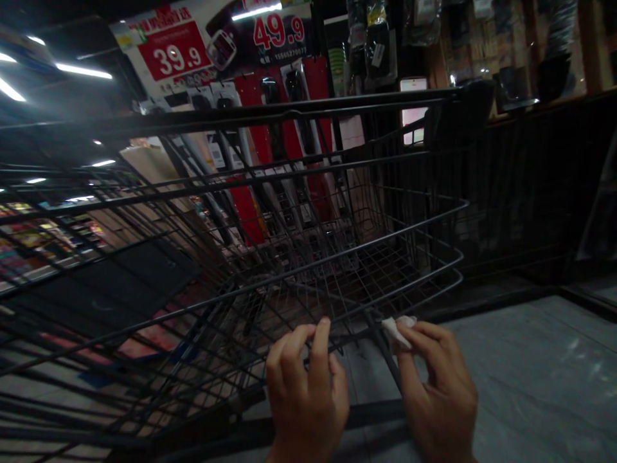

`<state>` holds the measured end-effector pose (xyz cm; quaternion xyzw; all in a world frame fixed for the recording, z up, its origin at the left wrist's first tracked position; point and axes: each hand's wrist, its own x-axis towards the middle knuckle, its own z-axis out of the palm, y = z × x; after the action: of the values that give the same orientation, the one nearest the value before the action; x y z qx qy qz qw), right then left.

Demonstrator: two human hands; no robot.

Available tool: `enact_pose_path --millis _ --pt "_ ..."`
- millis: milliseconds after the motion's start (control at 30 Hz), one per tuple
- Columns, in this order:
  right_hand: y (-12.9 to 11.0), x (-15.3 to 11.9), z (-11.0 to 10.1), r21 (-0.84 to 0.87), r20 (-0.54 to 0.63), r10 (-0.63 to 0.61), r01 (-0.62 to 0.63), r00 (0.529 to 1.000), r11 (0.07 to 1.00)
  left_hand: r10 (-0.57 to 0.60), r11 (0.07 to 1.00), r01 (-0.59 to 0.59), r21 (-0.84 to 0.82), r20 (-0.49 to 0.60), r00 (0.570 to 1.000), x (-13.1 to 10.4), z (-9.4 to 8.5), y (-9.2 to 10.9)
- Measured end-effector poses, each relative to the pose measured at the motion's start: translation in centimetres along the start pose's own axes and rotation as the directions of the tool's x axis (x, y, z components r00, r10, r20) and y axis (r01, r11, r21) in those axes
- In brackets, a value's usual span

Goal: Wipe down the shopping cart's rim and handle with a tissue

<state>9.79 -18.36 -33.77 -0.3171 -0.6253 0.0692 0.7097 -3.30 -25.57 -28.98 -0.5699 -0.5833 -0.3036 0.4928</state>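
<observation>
A dark wire shopping cart point(270, 283) spreads across the view, seen from its side. My left hand point(306, 379) is at the lower middle, in front of the cart's wires. Its fingers are loosely bent and apart, with the index finger raised, and no held object shows. Whether its fingertips touch the wire is hard to tell. To its right, my right hand point(436, 386) pinches a small crumpled white tissue point(398, 333) between thumb and fingers. The tissue is close to the lower end of the cart's basket, beside a dark slanting frame bar point(383, 347).
Behind the cart hang packaged goods point(289, 128) on a red-backed display, under price signs point(178, 54). More bagged items point(515, 77) hang at upper right. A dark flat panel point(110, 289) shows through the wires at left. Pale floor tiles point(540, 379) lie at right.
</observation>
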Motion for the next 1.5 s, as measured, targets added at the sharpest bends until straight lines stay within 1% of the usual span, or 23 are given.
enact_pose_path --millis 100,167,333,500,633,700,767,800,867,933,1000,1167,1233,1267,1367,1433,1500 --pt "-0.9 -0.9 1.0 0.088 -0.017 0.064 -0.062 0.998 0.994 0.027 0.999 -0.026 0.033 -0.015 1.000 -0.1 0.2 -0.3" --pt "-1.3 -1.4 1.4 0.126 -0.018 0.071 -0.068 0.997 0.990 0.042 0.998 -0.041 0.049 -0.015 0.999 -0.2 0.3 -0.5" --pt "-2.3 -2.1 1.7 0.135 -0.038 0.104 -0.098 0.994 0.986 0.027 0.998 -0.024 0.061 -0.050 0.998 -0.1 0.4 -0.5" --pt "-3.0 -2.4 2.2 0.119 -0.036 0.055 -0.050 0.998 0.992 0.047 0.995 -0.044 0.090 -0.031 0.998 -0.4 0.4 -0.5" --pt "-2.7 -3.2 2.6 0.088 -0.013 0.020 -0.019 1.000 0.996 0.062 0.993 -0.060 0.100 -0.013 0.998 -0.8 0.5 -0.8" --pt "-2.2 -4.0 2.7 0.084 0.036 0.033 -0.036 0.999 0.996 0.067 0.993 -0.064 0.101 -0.019 0.998 -0.8 0.5 -0.9" --pt "-1.5 -4.9 2.4 0.083 0.092 0.054 -0.062 0.994 0.995 0.071 0.993 -0.069 0.097 -0.018 0.997 -0.9 0.5 -1.0" --pt "-1.2 -5.3 2.1 0.078 0.102 0.065 -0.073 0.993 0.994 0.070 0.993 -0.069 0.094 -0.015 0.997 -0.8 0.4 -1.0" --pt "-0.8 -5.8 1.4 0.060 0.083 0.103 -0.108 0.991 0.992 0.079 0.993 -0.078 0.090 -0.008 0.997 -0.8 0.3 -1.0" --pt "-1.0 -5.7 0.7 0.043 0.035 0.168 -0.169 0.985 0.985 0.087 0.993 -0.086 0.086 -0.006 0.996 -0.8 0.2 -1.1" --pt "-1.5 -5.2 0.2 0.049 0.025 0.205 -0.206 0.979 0.977 0.089 0.993 -0.087 0.082 -0.013 0.996 -0.8 0.1 -1.1" --pt "-3.1 -3.6 -0.2 0.133 0.020 0.199 -0.200 0.980 0.971 0.085 0.994 -0.084 0.072 -0.021 0.996 -1.0 -0.2 -1.0" --pt "-3.6 -3.1 -0.6 0.141 0.021 0.205 -0.206 0.978 0.968 0.085 0.994 -0.083 0.071 -0.024 0.996 -1.0 -0.3 -0.9" --pt "-3.8 -2.8 -0.8 0.131 0.035 0.190 -0.193 0.981 0.972 0.088 0.994 -0.085 0.072 -0.028 0.996 -1.0 -0.4 -0.9" --pt "-4.5 -2.0 -1.4 0.089 0.120 0.092 -0.103 0.989 0.991 0.104 0.992 -0.102 0.073 -0.033 0.994 -0.8 -0.5 -0.9" --pt "-4.9 -1.6 -1.2 0.097 0.166 0.028 -0.044 0.986 0.994 0.115 0.991 -0.113 0.066 -0.030 0.993 -0.8 -0.6 -1.0" --pt "-5.0 -1.2 -0.6 0.108 0.191 -0.016 -0.005 0.982 0.994 0.126 0.990 -0.123 0.061 -0.038 0.991 -0.8 -0.6 -1.1"
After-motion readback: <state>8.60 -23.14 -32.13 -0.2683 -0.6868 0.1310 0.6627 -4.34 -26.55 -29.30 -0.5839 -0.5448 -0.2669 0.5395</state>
